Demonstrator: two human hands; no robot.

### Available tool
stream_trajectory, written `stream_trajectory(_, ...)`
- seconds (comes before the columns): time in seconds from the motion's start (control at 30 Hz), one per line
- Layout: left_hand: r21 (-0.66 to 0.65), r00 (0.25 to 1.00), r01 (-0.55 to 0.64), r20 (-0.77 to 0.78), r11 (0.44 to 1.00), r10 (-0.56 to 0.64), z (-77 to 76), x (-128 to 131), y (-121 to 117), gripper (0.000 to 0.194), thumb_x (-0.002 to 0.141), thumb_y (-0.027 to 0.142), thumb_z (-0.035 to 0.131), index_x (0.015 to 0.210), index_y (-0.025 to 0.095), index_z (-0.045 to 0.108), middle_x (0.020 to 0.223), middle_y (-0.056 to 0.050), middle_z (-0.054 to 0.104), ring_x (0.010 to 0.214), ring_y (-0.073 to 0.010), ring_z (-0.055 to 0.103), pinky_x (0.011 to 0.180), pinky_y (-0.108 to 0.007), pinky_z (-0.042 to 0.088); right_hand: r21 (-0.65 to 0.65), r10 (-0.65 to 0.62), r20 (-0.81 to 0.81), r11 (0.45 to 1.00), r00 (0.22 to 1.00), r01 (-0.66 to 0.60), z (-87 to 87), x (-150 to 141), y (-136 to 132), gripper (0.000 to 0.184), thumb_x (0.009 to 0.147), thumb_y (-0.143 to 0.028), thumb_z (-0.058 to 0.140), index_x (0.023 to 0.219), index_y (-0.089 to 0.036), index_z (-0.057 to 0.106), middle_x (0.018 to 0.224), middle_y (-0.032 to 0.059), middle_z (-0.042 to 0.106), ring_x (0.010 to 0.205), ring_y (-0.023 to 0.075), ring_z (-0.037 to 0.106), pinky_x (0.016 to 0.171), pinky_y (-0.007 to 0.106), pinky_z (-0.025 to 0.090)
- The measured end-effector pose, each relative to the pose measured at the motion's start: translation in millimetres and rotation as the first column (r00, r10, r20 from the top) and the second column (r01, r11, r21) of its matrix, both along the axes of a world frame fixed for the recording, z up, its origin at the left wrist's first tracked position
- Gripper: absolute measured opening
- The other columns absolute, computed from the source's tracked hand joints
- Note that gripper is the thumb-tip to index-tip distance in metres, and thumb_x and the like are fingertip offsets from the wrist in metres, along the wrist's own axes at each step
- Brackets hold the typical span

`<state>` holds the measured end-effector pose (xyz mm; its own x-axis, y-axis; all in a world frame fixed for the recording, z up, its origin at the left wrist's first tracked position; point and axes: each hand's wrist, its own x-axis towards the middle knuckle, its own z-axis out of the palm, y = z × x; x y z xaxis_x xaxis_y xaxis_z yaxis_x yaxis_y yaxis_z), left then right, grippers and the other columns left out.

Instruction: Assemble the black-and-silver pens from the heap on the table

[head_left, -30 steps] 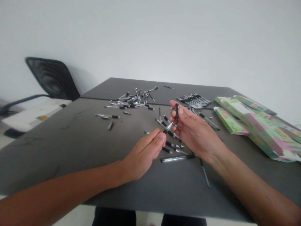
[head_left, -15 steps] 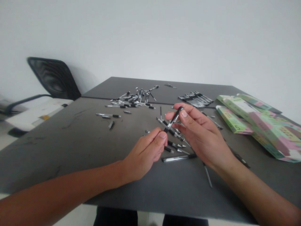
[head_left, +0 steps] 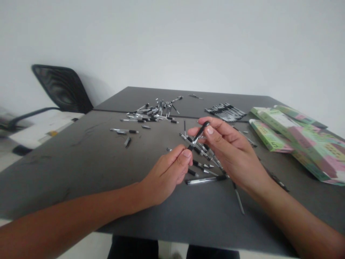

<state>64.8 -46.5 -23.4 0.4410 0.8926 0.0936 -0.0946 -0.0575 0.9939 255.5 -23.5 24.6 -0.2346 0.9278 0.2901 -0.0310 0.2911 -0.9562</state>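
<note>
My left hand is closed around a gel pen, whose dark grip shows at the fingertips and whose front end points up and to the right. Between the thumb and fingers of my right hand is a black pen cap. The cap lines up with the pen's front end and meets it; how far it is pushed on I cannot tell. Below the hands, loose pens, tips and refills lie scattered, among them a clear pen with a black grip and a thin refill.
A jumbled heap of pen parts lies at the back left. Pens in a neat row lie at the back right. Green and pink boxes are stacked on the right. A black mesh chair stands beyond the table's left edge.
My right hand has brought the pen cap down from above onto the pen's front end, and the two now meet. My left hand has barely moved.
</note>
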Motion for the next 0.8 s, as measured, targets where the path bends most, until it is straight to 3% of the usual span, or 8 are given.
stream_trajectory(0.17, 0.035, 0.998, -0.033, -0.060, 0.999, 0.035, -1.3, -1.6, 0.9, 0.044, 0.109, 0.062, 0.046, 0.092, 0.022, 0.055, 0.058, 0.008, 0.038, 0.047, -0.0091, 0.030, 0.044, -0.022, 0.024, 0.001, 0.011, -0.014, 1.000, 1.000, -0.011, 1.1, -0.1, -0.2, 0.028, 0.103, -0.047, 0.068, 0.125, -0.031, 0.073, 0.117, 0.0041, 0.082, 0.115, 0.0223, 0.074, 0.105, 0.041, 0.057)
stream_trajectory(0.33, 0.054, 0.997, -0.061, -0.043, 0.997, 0.063, -2.2, -1.3, 2.5, 0.042, 0.109, 0.061, 0.047, 0.094, 0.022, 0.056, 0.058, 0.009, 0.038, 0.048, -0.0091, 0.029, 0.045, -0.021, 0.025, 0.037, 0.038, 0.043, 0.999, 0.998, -0.040, 1.9, -2.3, -1.9, 0.023, 0.102, -0.044, 0.070, 0.119, -0.030, 0.075, 0.116, 0.0045, 0.082, 0.113, 0.0229, 0.075, 0.100, 0.041, 0.060)
stream_trajectory(0.5, 0.079, 0.993, -0.101, -0.060, 0.992, 0.106, 0.0, -0.8, 3.4, 0.043, 0.108, 0.062, 0.049, 0.095, 0.022, 0.059, 0.060, 0.008, 0.040, 0.048, -0.0095, 0.029, 0.046, -0.023, 0.026, 0.141, -0.046, 0.149, 0.990, 0.988, 0.025, -4.0, 1.1, -1.9, 0.028, 0.104, -0.048, 0.066, 0.123, -0.030, 0.077, 0.116, 0.0034, 0.082, 0.110, 0.0238, 0.076, 0.101, 0.042, 0.059)
stream_trajectory(0.63, 0.121, 0.988, -0.105, -0.104, 0.987, 0.118, 3.1, -2.5, 4.0, 0.043, 0.109, 0.061, 0.050, 0.096, 0.022, 0.062, 0.061, 0.008, 0.041, 0.049, -0.0091, 0.030, 0.047, -0.023, 0.025, 0.402, -0.294, 0.303, 0.902, 0.906, 0.158, -6.2, 6.9, -0.5, 0.030, 0.109, -0.047, 0.057, 0.117, -0.032, 0.082, 0.113, 0.0023, 0.083, 0.111, 0.0241, 0.076, 0.105, 0.042, 0.055)
stream_trajectory(0.8, 0.178, 0.970, -0.107, -0.198, 0.978, 0.142, 8.3, -5.6, 6.1, 0.046, 0.109, 0.063, 0.047, 0.095, 0.021, 0.062, 0.060, 0.009, 0.038, 0.049, -0.0095, 0.033, 0.049, -0.024, 0.027, 0.583, -0.361, 0.329, 0.804, 0.872, 0.113, -2.2, 8.8, 2.4, 0.025, 0.108, -0.037, 0.060, 0.111, -0.029, 0.084, 0.111, 0.0017, 0.084, 0.105, 0.0214, 0.076, 0.097, 0.036, 0.057)
